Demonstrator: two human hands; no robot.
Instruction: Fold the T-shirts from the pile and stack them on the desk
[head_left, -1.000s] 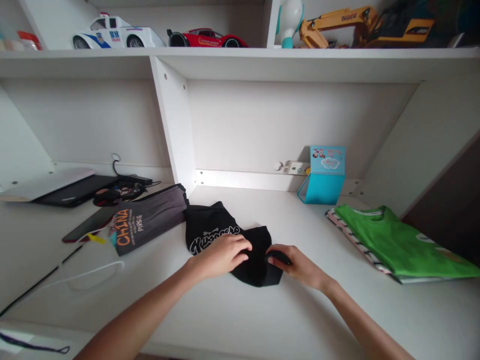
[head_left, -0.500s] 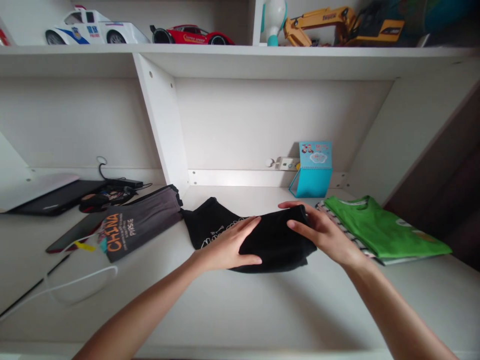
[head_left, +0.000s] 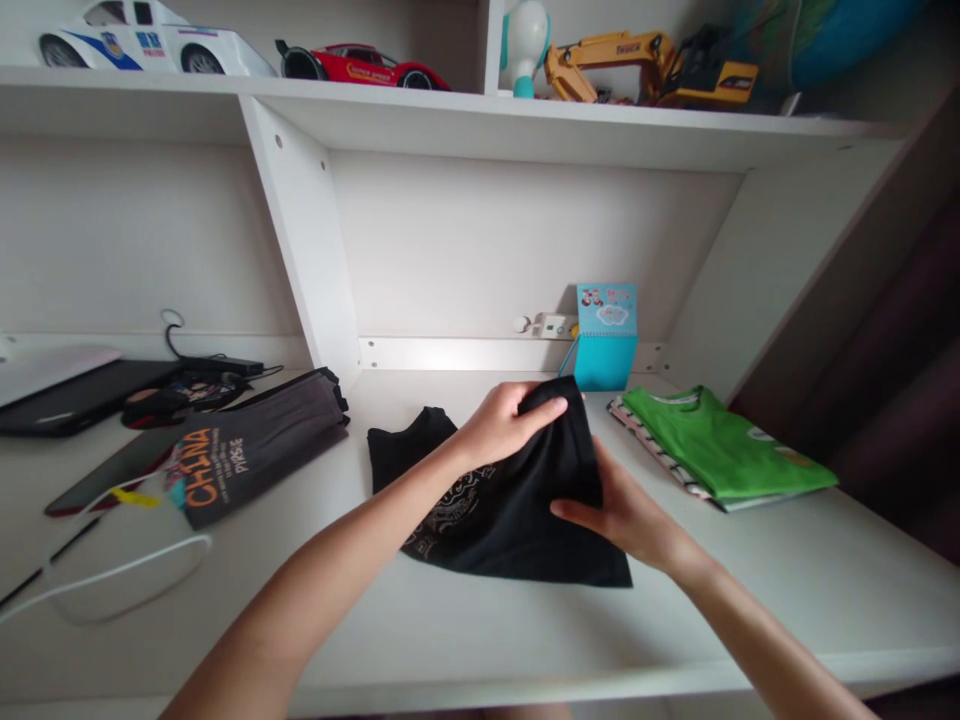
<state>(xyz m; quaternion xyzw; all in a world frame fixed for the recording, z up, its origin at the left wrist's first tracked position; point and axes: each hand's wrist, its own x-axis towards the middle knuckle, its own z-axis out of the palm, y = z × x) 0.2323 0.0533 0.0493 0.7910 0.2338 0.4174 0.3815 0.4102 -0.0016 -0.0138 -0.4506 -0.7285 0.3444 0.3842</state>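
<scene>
A black T-shirt (head_left: 517,510) with white print lies partly folded on the white desk (head_left: 525,640). My left hand (head_left: 502,425) grips its upper edge and holds that edge raised off the desk. My right hand (head_left: 622,515) pinches the shirt's right side, fingers closed on the cloth. Both forearms reach in from the bottom of the view.
A folded green shirt (head_left: 720,450) lies on a striped one at the right. A grey "CHINA" shirt (head_left: 255,455) lies at the left, by a laptop (head_left: 67,385), phone and cables. A blue calendar (head_left: 606,335) stands at the back. Toy cars (head_left: 360,65) and an excavator (head_left: 645,65) sit on the upper shelf.
My left hand went from pressing flat on the black shirt to gripping its top edge and lifting it. My right hand dropped to the shirt's right side. The shirt has opened out wider.
</scene>
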